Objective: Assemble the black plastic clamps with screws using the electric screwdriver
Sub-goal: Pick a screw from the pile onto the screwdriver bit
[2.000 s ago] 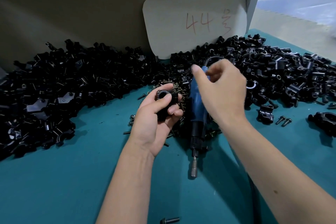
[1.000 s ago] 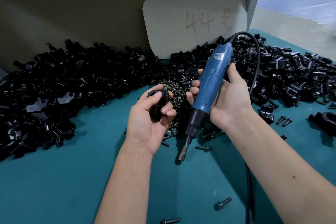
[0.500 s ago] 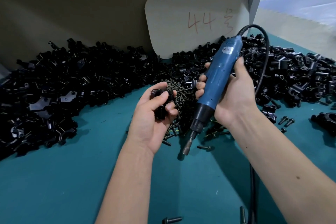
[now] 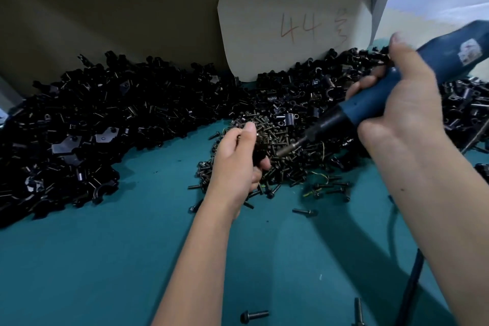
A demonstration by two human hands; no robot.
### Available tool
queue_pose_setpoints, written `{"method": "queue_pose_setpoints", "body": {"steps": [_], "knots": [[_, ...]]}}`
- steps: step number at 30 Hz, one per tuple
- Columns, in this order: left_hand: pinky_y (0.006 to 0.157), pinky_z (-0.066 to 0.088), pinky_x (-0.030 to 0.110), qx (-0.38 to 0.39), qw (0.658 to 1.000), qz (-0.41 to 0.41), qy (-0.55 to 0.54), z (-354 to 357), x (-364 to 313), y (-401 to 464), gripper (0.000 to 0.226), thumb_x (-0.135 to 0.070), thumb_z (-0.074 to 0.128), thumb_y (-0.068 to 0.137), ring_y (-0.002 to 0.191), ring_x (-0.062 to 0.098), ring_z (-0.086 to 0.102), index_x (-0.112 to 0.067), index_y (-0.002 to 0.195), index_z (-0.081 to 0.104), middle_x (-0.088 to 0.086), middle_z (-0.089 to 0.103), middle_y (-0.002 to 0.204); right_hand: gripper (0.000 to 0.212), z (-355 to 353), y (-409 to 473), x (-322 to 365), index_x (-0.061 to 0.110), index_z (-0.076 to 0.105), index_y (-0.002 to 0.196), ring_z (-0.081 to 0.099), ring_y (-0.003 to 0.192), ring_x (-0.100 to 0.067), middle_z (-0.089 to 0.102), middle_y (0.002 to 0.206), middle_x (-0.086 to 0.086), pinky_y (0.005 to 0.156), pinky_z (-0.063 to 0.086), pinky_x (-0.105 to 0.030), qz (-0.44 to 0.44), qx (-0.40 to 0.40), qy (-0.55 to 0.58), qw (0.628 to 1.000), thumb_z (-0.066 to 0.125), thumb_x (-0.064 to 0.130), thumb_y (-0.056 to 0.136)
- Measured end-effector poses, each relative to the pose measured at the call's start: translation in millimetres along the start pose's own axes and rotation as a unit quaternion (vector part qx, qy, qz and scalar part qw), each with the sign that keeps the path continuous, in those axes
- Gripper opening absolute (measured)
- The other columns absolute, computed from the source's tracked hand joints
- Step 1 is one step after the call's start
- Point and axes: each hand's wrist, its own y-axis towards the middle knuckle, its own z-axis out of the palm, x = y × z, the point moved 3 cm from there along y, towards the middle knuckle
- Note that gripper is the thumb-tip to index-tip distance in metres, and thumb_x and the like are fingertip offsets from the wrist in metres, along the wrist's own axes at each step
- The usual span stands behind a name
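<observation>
Screwdriver tip at the clamp, mid-frame.
Your right hand [image 4: 404,111] grips the screwdriver [image 4: 375,103]; your left hand [image 4: 235,161] pinches a clamp [image 4: 260,152] over the screws [image 4: 285,161].

One view only, head-worn, wide-angle: you look forward and down from above your own forearms onto the teal table [image 4: 92,272]. Near field: your left hand [image 4: 232,164] at centre, your right hand [image 4: 399,111] at upper right, close enough to blur. Middle field: the screw pile [image 4: 291,156]. Far field: the heap of black clamps [image 4: 111,114] along the back wall, with the card marked 44 [image 4: 293,21] leaning upright. Frame edges bend outward.
</observation>
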Motion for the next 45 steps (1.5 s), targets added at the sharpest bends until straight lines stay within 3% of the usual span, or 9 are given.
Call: {"method": "queue_pose_setpoints", "body": {"steps": [5, 15, 22, 25, 28, 30, 33, 36, 45], "knots": [[0.048, 0.034, 0.020, 0.015, 0.991, 0.098, 0.093, 6, -3, -2, 0.020, -0.048, 0.053, 0.098, 0.048, 0.005, 0.044, -0.033, 0.086, 0.053, 0.014, 0.067, 0.078, 0.029, 5, -3, 14, 0.014, 0.048, 0.096, 0.047, 0.050, -0.011, 0.050, 0.064, 0.002, 0.055, 0.044, -0.026, -0.026, 0.048, 0.013, 0.998, 0.076, 0.021, 0.091], [0.047, 0.035, 0.012, 0.046, 0.985, 0.133, 0.103, 5, -6, -4, 0.015, -0.033, 0.059, 0.096, 0.047, -0.001, 0.050, -0.027, 0.083, 0.057, 0.027, 0.066, 0.088, 0.024, 6, -6, 17, 0.014, 0.048, 0.091, 0.045, 0.051, -0.012, 0.049, 0.064, 0.002, 0.057, 0.042, -0.026, -0.033, 0.059, 0.009, 0.998, 0.072, 0.019, 0.093], [0.066, 0.043, 0.028, 0.054, 0.978, 0.131, 0.153, 7, -3, -5, 0.022, -0.043, 0.052, 0.100, 0.074, 0.014, 0.070, -0.024, 0.094, 0.061, -0.010, 0.060, 0.082, 0.033, 9, -7, 16, 0.012, 0.045, 0.106, 0.046, 0.050, -0.013, 0.049, 0.065, 0.001, 0.055, 0.044, -0.027, -0.042, 0.063, -0.012, 0.997, 0.073, 0.018, 0.092], [0.071, 0.048, 0.035, 0.050, 0.972, 0.137, 0.185, 7, -3, -7, 0.028, -0.049, 0.049, 0.102, 0.079, 0.017, 0.072, -0.025, 0.097, 0.063, -0.001, 0.059, 0.081, 0.030, 10, -9, 15, 0.010, 0.044, 0.104, 0.045, 0.049, -0.014, 0.049, 0.064, 0.000, 0.054, 0.044, -0.028, -0.052, 0.060, -0.021, 0.997, 0.071, 0.013, 0.092], [0.055, 0.046, 0.022, -0.006, 0.968, 0.140, 0.207, 8, -2, -7, 0.028, -0.047, 0.048, 0.098, 0.066, 0.010, 0.070, -0.024, 0.088, 0.060, 0.000, 0.066, 0.079, 0.026, 13, -12, 15, 0.009, 0.043, 0.104, 0.043, 0.049, -0.013, 0.046, 0.064, 0.000, 0.054, 0.043, -0.028, -0.057, 0.071, -0.029, 0.995, 0.066, 0.010, 0.093], [0.048, 0.046, 0.026, -0.042, 0.968, 0.128, 0.214, 10, -2, -7, 0.040, -0.049, 0.043, 0.092, 0.059, 0.011, 0.066, -0.012, 0.082, 0.054, 0.007, 0.067, 0.078, 0.021, 14, -15, 15, 0.010, 0.042, 0.100, 0.041, 0.048, -0.014, 0.045, 0.063, 0.000, 0.053, 0.042, -0.027, -0.062, 0.084, -0.035, 0.994, 0.062, 0.008, 0.094], [0.061, 0.053, 0.050, -0.038, 0.961, 0.146, 0.232, 12, -5, -7, 0.035, -0.042, 0.038, 0.090, 0.061, 0.023, 0.053, -0.015, 0.069, 0.043, -0.002, 0.049, 0.058, 0.021, 19, -21, 17, 0.013, 0.042, 0.083, 0.039, 0.047, -0.014, 0.042, 0.059, -0.001, 0.052, 0.041, -0.027, -0.070, 0.114, -0.034, 0.991, 0.057, 0.004, 0.094], [0.057, 0.041, 0.046, -0.034, 0.951, 0.166, 0.257, 12, -6, -6, 0.029, -0.036, 0.036, 0.090, 0.053, 0.010, 0.034, -0.029, 0.062, 0.041, -0.015, 0.039, 0.051, 0.024, 24, -28, 18, 0.013, 0.042, 0.078, 0.038, 0.045, -0.016, 0.041, 0.057, -0.001, 0.052, 0.040, -0.028, -0.091, 0.133, -0.040, 0.986, 0.056, 0.000, 0.093], [0.086, 0.055, 0.058, -0.012, 0.956, 0.146, 0.254, 12, -9, -6, 0.029, -0.035, 0.036, 0.090, 0.051, 0.005, 0.036, -0.030, 0.062, 0.042, -0.017, 0.041, 0.050, 0.026, 24, -29, 14, 0.014, 0.041, 0.074, 0.038, 0.043, -0.015, 0.041, 0.055, -0.001, 0.051, 0.040, -0.029, -0.094, 0.149, -0.048, 0.983, 0.053, -0.001, 0.092]]}}
